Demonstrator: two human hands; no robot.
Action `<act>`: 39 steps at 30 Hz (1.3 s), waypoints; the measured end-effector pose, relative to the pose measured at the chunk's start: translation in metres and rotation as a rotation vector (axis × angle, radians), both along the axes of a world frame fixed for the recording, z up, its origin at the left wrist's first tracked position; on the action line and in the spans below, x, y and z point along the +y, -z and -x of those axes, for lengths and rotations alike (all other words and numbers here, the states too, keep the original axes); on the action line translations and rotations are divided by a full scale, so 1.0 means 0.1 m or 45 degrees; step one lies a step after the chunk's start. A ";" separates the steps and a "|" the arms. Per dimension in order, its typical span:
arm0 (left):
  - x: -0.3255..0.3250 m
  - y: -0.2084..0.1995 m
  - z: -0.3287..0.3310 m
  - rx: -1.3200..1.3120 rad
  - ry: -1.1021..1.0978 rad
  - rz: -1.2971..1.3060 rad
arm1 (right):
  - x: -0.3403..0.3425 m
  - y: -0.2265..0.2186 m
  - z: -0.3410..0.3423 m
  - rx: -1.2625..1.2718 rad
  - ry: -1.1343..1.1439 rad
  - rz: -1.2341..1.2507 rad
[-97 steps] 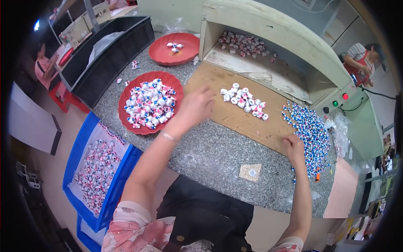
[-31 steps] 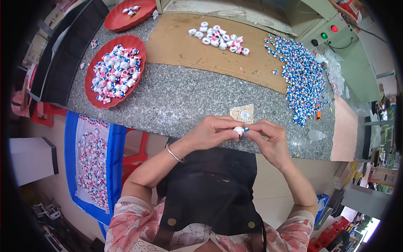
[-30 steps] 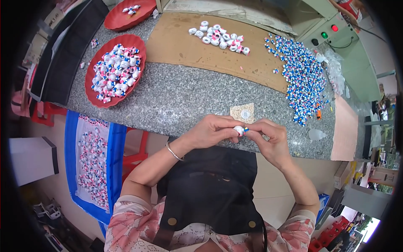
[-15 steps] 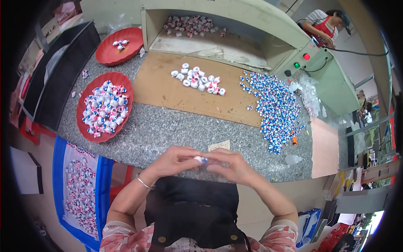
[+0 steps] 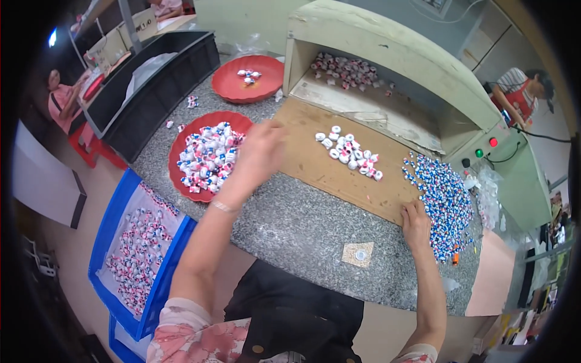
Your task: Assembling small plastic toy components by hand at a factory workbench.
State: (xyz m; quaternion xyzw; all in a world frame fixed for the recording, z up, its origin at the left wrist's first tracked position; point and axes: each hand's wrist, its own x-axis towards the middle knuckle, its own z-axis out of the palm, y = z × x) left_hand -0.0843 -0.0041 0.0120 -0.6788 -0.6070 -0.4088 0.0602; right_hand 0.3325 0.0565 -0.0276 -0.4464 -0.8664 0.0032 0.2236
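My left hand [image 5: 264,154], smeared by motion, hovers over the left end of the brown board [image 5: 290,163], close to the right rim of a red scalloped bowl [image 5: 175,166]. Small white, pink and blue figure-like pieces [image 5: 209,154] fill that bowl. Whether the hand holds anything cannot be made out. Over on the right, my right hand [image 5: 416,225] reaches down to the left edge of a spread of tiny blue, white and pink parts [image 5: 448,206]. Its fingers are bent and close together; what they pinch is hidden. Between the hands, a group of white rounded pieces [image 5: 348,154] lies on the board.
Another red bowl [image 5: 247,78] with a few pieces stands behind. A greenish open-fronted cabinet [image 5: 387,54] holds more pieces. A blue crate [image 5: 109,242] sits at lower left, a black bin [image 5: 157,85] above it. A small speckled pad [image 5: 357,254] lies near the front edge. Other people sit or stand beyond.
My hands were together at the table's front edge around a small white-and-blue piece. Now they are apart, left by the red bowl, right at the tiny parts. The view has swung left.
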 end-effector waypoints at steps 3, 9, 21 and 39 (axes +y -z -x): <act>0.68 0.44 -0.27 -0.088 0.037 0.174 | -0.37 -0.15 0.02 0.089 0.012 0.175; 1.22 0.64 -0.39 -0.103 -0.028 0.476 | -1.23 -0.28 -0.12 0.085 -0.045 0.519; -0.67 0.62 -1.03 -1.748 0.739 0.778 | -1.24 -0.27 -0.12 -0.108 0.022 0.432; -1.13 0.60 -1.38 -1.578 0.772 0.783 | -1.10 -0.32 0.51 0.035 -0.278 0.244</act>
